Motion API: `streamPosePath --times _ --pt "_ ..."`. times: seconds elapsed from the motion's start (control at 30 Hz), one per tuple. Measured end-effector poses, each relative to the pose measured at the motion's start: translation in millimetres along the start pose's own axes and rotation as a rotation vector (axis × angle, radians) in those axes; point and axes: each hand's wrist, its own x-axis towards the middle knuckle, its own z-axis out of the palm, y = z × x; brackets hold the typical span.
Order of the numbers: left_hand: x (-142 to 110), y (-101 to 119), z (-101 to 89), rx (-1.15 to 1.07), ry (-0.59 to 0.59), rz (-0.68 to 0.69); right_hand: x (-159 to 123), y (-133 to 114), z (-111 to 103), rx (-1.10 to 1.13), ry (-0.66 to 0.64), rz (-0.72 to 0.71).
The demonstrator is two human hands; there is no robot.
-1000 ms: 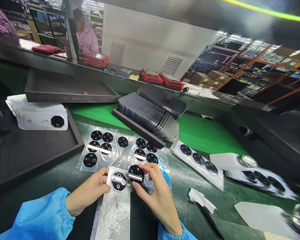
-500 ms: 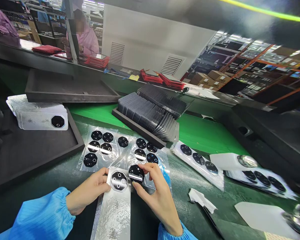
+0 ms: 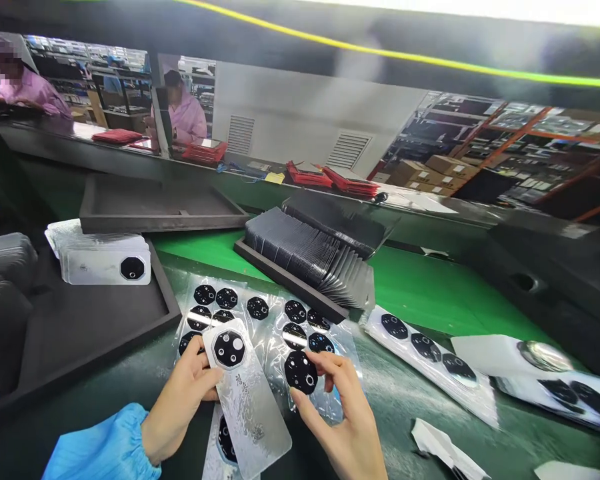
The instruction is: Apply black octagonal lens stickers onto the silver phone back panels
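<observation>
My left hand point(image 3: 185, 393) grips a silver phone back cover point(image 3: 260, 417) by its upper left edge. A black camera plate with round holes sits at the top of this cover, which tilts over another silver cover point(image 3: 214, 460) lying beneath it. Between the thumb and fingers of my right hand point(image 3: 343, 407) is a loose black camera lens plate point(image 3: 301, 373), roughly octagonal, held just right of the cover and apart from it. Behind both hands, several similar black plates point(image 3: 257, 308) lie on clear plastic film point(image 3: 273, 333).
A dark tray point(image 3: 95, 347) at left holds a fanned stack of silver covers point(image 3: 100, 263). Another tray point(image 3: 160, 223) stands behind it. Dark thin sheets point(image 3: 300, 250) stand packed in a holder at the centre back. Bagged plates point(image 3: 425, 347) and crumpled white paper point(image 3: 443, 447) lie to the right.
The back cover has turned, its lower end swinging right and uncovering the plate on the cover below. My right hand has moved the loose plate slightly right, away from the cover. The view has shifted.
</observation>
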Motion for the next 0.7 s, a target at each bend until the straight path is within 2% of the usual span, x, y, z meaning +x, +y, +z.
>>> streamPosePath --times 0.7 --pt "0.8 2.8 1.9 -0.075 0.017 -0.074 -2.2 8.9 0.9 -0.037 -0.036 -0.012"
